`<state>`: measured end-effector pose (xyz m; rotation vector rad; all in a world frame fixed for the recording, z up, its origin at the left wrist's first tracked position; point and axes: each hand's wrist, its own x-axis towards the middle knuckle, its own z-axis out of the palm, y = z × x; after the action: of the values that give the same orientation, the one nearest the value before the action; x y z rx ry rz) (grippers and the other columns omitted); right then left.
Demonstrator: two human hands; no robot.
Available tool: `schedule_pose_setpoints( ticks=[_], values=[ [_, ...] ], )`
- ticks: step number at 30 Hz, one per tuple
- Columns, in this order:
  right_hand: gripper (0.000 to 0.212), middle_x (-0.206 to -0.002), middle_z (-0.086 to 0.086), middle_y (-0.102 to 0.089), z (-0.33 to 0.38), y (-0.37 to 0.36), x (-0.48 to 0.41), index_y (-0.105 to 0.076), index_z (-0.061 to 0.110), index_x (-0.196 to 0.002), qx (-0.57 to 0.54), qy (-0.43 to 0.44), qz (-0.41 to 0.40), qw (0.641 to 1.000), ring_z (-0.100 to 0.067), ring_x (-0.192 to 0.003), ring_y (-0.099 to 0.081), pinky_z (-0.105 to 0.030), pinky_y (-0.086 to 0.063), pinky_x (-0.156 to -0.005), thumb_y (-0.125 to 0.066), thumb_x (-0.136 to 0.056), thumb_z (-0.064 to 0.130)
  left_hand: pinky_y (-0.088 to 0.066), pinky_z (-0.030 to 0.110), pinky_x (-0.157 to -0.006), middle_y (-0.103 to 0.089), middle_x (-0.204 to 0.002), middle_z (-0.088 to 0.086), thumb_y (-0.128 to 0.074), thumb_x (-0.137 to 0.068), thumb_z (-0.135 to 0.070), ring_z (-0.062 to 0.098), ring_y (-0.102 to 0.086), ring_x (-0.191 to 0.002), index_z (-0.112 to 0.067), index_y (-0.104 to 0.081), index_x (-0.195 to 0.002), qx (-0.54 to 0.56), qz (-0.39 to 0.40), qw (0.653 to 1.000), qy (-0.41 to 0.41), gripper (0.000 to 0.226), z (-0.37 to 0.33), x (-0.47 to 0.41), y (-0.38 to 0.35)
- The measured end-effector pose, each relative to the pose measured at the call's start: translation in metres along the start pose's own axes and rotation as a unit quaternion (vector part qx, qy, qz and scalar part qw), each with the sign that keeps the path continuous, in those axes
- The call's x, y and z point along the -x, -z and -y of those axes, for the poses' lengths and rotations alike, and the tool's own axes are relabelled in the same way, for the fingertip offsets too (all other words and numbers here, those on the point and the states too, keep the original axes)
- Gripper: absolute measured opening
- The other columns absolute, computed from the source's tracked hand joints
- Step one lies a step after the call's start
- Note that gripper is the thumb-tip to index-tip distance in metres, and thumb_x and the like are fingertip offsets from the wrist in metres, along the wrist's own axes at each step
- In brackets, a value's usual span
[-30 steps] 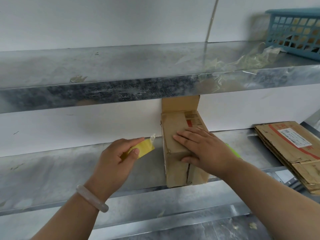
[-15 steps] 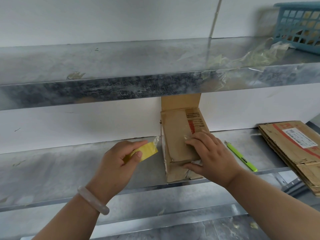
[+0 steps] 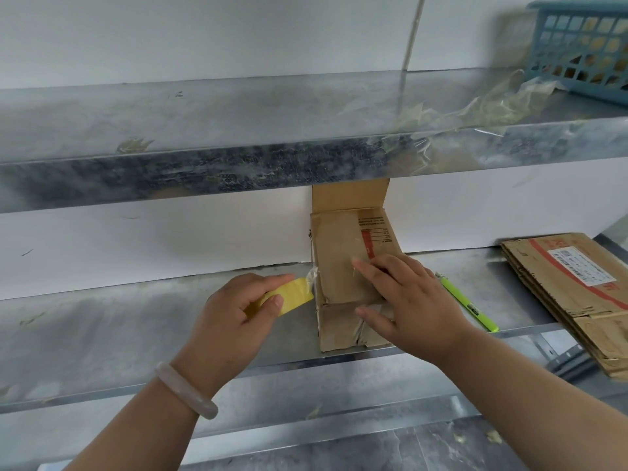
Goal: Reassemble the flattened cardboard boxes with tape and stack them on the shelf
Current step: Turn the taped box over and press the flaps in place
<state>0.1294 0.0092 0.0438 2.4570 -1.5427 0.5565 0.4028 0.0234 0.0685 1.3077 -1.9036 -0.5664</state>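
A: What's different from a second ago?
B: My right hand (image 3: 411, 300) bunched, then flattened again on the cardboard box (image 3: 339, 266). My left hand (image 3: 234, 321) brought the yellow tape roll (image 3: 289, 297) closer, just beside its left edge. The green pen (image 3: 469, 305) now shows

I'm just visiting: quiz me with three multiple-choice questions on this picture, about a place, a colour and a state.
1. Where does the green pen lie? A on the lower shelf, right of the box; B on the floor; C in a pocket.
2. What colour is the tape roll in the left hand? A red; B yellow; C white.
3. What is the right hand doing? A resting on the box; B gripping the pen; C hanging idle.
1 A: beside the box. 2 B: the roll is yellow. 3 A: it lies on the box top.
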Motion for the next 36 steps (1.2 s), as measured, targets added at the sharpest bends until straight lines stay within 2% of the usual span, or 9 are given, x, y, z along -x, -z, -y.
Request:
schedule_pose_setpoints(
  ticks=[6, 12, 18, 21, 23, 26, 28, 31, 36],
  values=[
    [0.058, -0.134, 0.005, -0.054, 0.003, 0.004, 0.013, -0.051, 0.023, -0.140, -0.024, 0.007, -0.018, 1.000, -0.017, -0.126, -0.044, -0.031, -0.031, -0.107, -0.047, -0.091, 0.054, -0.036, 0.004, -0.072, -0.061, -0.098, -0.022, -0.043, -0.082, -0.048, 0.004, -0.055, -0.095, -0.051, -0.060, -0.111, -0.001, -0.003, 1.000, 0.003, 0.034, -0.002, 0.002, 0.001],
    [0.058, -0.137, 0.003, -0.053, 0.005, 0.010, 0.013, -0.055, 0.023, -0.138, -0.036, 0.000, -0.010, 0.999, -0.018, -0.130, -0.044, -0.044, -0.032, -0.115, -0.049, -0.090, 0.055, -0.033, 0.002, -0.068, -0.058, -0.092, -0.026, -0.048, -0.085, -0.033, -0.001, -0.054, -0.089, -0.048, -0.061, -0.111, -0.004, -0.002, 1.000, 0.012, 0.033, -0.006, 0.002, 0.002],
    [0.068, -0.152, 0.006, -0.039, 0.017, 0.016, 0.006, -0.031, 0.029, -0.150, -0.038, -0.021, 0.066, 0.997, -0.015, -0.140, -0.035, -0.035, -0.015, -0.117, -0.032, -0.092, 0.065, -0.033, 0.004, -0.070, -0.058, -0.094, -0.023, -0.046, -0.089, -0.035, 0.004, -0.054, -0.090, -0.044, -0.060, -0.118, -0.022, 0.006, 1.000, -0.018, 0.033, -0.012, 0.003, 0.001],
    [0.063, -0.146, 0.006, -0.046, 0.027, 0.025, 0.001, -0.037, 0.028, -0.147, -0.080, -0.037, 0.039, 0.995, -0.013, -0.135, -0.037, -0.036, -0.027, -0.114, -0.034, -0.093, 0.061, -0.036, 0.010, -0.070, -0.058, -0.092, -0.021, -0.044, -0.087, -0.042, 0.005, -0.055, -0.089, -0.044, -0.061, -0.117, -0.026, -0.001, 0.999, -0.019, 0.035, -0.013, 0.006, 0.001],
    [0.059, -0.143, 0.014, -0.044, 0.036, 0.037, -0.004, -0.034, 0.033, -0.148, -0.149, -0.058, 0.035, 0.987, -0.007, -0.135, -0.033, -0.029, -0.030, -0.112, -0.037, -0.095, 0.059, -0.038, 0.015, -0.070, -0.059, -0.091, -0.017, -0.042, -0.086, -0.044, 0.008, -0.056, -0.088, -0.041, -0.063, -0.118, -0.030, -0.004, 0.999, -0.030, 0.038, -0.015, 0.008, 0.003],
    [0.059, -0.130, 0.027, -0.042, 0.055, 0.050, -0.016, -0.033, 0.043, -0.147, -0.283, -0.100, 0.111, 0.947, 0.004, -0.126, -0.035, -0.018, -0.029, -0.105, -0.048, -0.092, 0.056, -0.041, 0.016, -0.070, -0.060, -0.089, -0.017, -0.045, -0.088, -0.041, 0.010, -0.056, -0.087, -0.037, -0.064, -0.119, -0.052, 0.003, 0.997, -0.059, 0.037, -0.022, 0.011, 0.007],
    [0.053, -0.118, 0.023, -0.057, 0.065, 0.053, -0.025, -0.049, 0.040, -0.138, -0.351, -0.136, 0.106, 0.920, 0.007, -0.110, -0.051, -0.012, -0.042, -0.095, -0.061, -0.088, 0.051, -0.041, 0.015, -0.069, -0.059, -0.091, -0.020, -0.046, -0.090, -0.039, 0.009, -0.056, -0.087, -0.036, -0.063, -0.121, -0.070, 0.006, 0.994, -0.083, 0.036, -0.028, 0.011, 0.010],
    [0.032, -0.092, 0.021, -0.067, 0.074, 0.055, -0.033, -0.070, 0.033, -0.112, -0.407, -0.202, 0.074, 0.888, 0.010, -0.085, -0.061, -0.002, -0.045, -0.071, -0.075, -0.082, 0.040, -0.045, 0.020, -0.070, -0.059, -0.093, -0.016, -0.045, -0.092, -0.038, 0.008, -0.056, -0.086, -0.036, -0.061, -0.125, -0.096, 0.006, 0.990, -0.104, 0.037, -0.034, 0.012, 0.014],
    [0.003, -0.076, 0.019, -0.066, 0.077, 0.060, -0.035, -0.072, 0.034, -0.087, -0.394, -0.211, 0.078, 0.891, 0.017, -0.075, -0.056, -0.002, -0.041, -0.062, -0.073, -0.086, 0.032, -0.046, 0.020, -0.074, -0.059, -0.097, -0.019, -0.045, -0.092, -0.041, 0.003, -0.054, -0.089, -0.036, -0.059, -0.128, -0.120, -0.005, 0.988, -0.097, 0.039, -0.035, 0.017, 0.015]
  ],
)
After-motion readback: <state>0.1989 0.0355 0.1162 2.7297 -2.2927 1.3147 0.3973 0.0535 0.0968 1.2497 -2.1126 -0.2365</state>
